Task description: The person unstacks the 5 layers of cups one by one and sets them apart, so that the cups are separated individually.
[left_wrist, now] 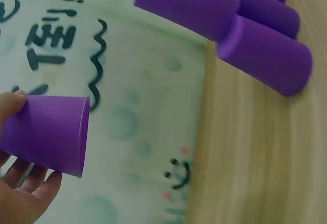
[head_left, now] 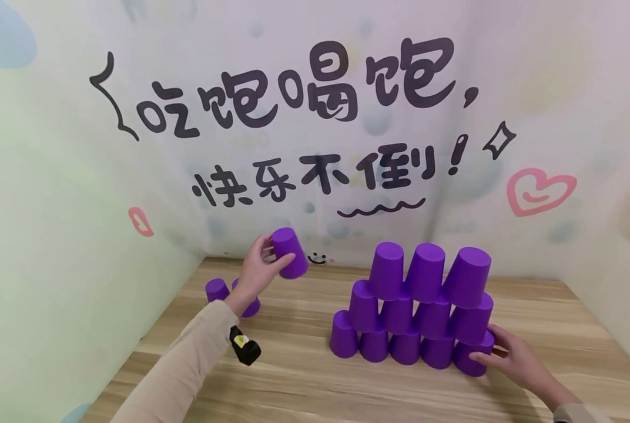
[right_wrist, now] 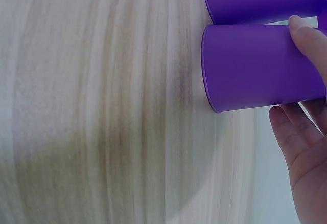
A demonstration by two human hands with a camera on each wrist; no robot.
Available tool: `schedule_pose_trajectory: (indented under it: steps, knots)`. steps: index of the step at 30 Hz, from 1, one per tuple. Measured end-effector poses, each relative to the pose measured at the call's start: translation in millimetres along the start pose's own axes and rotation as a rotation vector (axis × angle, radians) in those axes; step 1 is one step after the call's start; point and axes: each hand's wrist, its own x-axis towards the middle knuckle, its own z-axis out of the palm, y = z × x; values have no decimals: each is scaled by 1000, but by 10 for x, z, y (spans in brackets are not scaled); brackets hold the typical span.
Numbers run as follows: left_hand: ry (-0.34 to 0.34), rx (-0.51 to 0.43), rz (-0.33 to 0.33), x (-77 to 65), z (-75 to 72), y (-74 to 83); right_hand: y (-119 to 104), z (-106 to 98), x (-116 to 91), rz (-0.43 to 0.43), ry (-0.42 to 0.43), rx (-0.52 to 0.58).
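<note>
Now a cup (head_left: 290,255) points mouth-down, axis tilted, left of the stack (head_left: 399,314).
Left grip (head_left: 259,270) clasps it; right grip (head_left: 516,359), the lower-right cup (head_left: 464,358).

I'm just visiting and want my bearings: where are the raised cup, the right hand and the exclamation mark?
Raised cup (left_wrist: 47,132): left wrist view, on its side wall.
Right hand (head_left: 517,359): head view, middle of the hand.
Exclamation mark (head_left: 459,150): head view, on its upper stroke.

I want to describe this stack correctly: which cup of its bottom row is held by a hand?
The rightmost bottom cup: the right hand holds it, while no hand touches the other four bottom cups.
</note>
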Motion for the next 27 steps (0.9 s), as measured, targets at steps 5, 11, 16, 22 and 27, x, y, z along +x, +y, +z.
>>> schedule_pose_trajectory:
  steps: [5,11,16,22,27]
  knots:
    - [93,19,-13,-137,-16,-456,-11,-14,3,5,-3,-5]
    - [186,101,-15,-282,54,-919,-10,2,12,-20,8,-9]
    - [229,105,-34,-361,128,-1125,-6,4,11,-15,6,1]
    - [304,90,-24,-375,221,-1332,19,6,0,-22,1,27]
    - [355,125,1,-384,277,-1422,32,7,4,-11,-3,29]
